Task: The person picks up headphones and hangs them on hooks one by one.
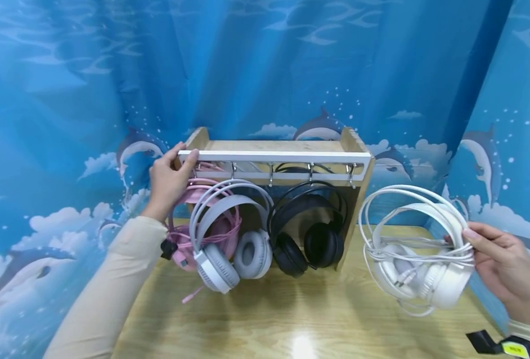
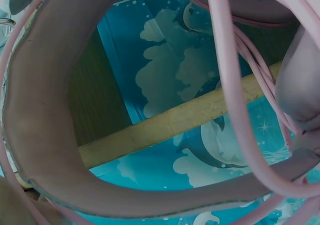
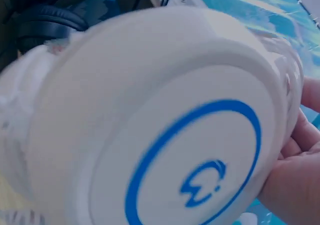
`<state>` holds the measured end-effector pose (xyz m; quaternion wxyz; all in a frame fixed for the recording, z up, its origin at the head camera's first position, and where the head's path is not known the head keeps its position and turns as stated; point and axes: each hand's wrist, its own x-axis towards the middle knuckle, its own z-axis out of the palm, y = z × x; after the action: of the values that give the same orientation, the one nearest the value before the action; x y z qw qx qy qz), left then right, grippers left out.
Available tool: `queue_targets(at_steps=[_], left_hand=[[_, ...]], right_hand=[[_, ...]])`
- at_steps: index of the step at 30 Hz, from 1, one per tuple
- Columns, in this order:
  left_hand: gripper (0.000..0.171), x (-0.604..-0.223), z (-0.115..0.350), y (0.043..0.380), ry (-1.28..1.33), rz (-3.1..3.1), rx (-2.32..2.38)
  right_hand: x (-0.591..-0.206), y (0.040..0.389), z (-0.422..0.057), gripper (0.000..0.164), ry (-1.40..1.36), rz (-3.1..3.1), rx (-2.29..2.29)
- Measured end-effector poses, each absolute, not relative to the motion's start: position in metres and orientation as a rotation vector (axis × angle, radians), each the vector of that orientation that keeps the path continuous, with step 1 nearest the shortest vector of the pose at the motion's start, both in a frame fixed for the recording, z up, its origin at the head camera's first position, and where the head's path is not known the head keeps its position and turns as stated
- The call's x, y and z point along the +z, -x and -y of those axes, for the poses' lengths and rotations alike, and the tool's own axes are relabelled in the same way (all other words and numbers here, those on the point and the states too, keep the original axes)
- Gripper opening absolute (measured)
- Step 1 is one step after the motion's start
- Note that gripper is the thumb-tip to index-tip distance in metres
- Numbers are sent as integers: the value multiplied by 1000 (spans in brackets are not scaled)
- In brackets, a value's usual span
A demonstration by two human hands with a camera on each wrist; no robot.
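Note:
My left hand [image 1: 168,177] grips the upper left corner of a wooden headphone rack [image 1: 274,157] with a white front rail. Below that hand hangs a pink headset [image 1: 200,193], its band and cables filling the left wrist view. Right of the rack, my right hand [image 1: 509,259] holds white headphones [image 1: 449,286] in the air by the side of the band, fingers partly hidden behind it. Their white cable [image 1: 444,258] is wound around them. In the right wrist view, one white ear cup [image 3: 165,85] shows a blue ring and logo.
Silver-grey headphones [image 1: 217,267] and black headphones [image 1: 292,255] hang from the rack beside the pink ones. Metal hooks [image 1: 271,174] line the rail; the rightmost hook [image 1: 351,177] carries nothing. The rack stands on a wooden table [image 1: 265,324] before a blue dolphin-print curtain [image 1: 265,75].

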<state>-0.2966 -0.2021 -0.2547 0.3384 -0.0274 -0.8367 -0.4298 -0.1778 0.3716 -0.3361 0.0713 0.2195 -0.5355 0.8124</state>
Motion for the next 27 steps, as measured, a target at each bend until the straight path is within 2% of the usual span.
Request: queue_targets(at_steps=[6,12,18,27], left_hand=[[62,-254,201,296,63,2193,-1129],[62,-254,202,296,61,2199,-1132],[62,-255,201,296,71,2192,-1140],[62,-256,202,296,77,2198,-1128]], right_hand=[[-333,173,-376,47,-838,1680,2515],[-329,177,-359,54,-1159,1341,2855],[-328,185,-336,58,-1350,1064,3040],[-347,211,-306,53,-1312,752,3201]])
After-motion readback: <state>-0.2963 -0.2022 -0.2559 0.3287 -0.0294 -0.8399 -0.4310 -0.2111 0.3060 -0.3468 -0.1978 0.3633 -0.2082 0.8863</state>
